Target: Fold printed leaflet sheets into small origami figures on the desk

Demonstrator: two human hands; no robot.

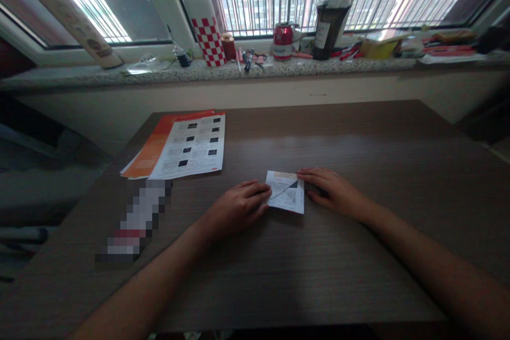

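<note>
A small folded sheet of printed paper (286, 194) lies near the middle of the table, roughly square, with a diagonal line across its face. My left hand (245, 203) holds its left edge, fingers close together and partly over the paper. At the upper right corner, the fingertips of my right hand (334, 192) touch the paper. That hand's fingers are stretched out, the thumb apart from them beside the right edge. Below my left fingers, part of the paper is hidden.
Printed sheets (195, 146) with an orange one (153, 151) lie at the table's back left. A pixelated oblong object (137, 218) is left of my forearm. On the windowsill (159, 78) stand a checkered bottle (209, 37), a red can (282, 42) and a dark cup (326, 32).
</note>
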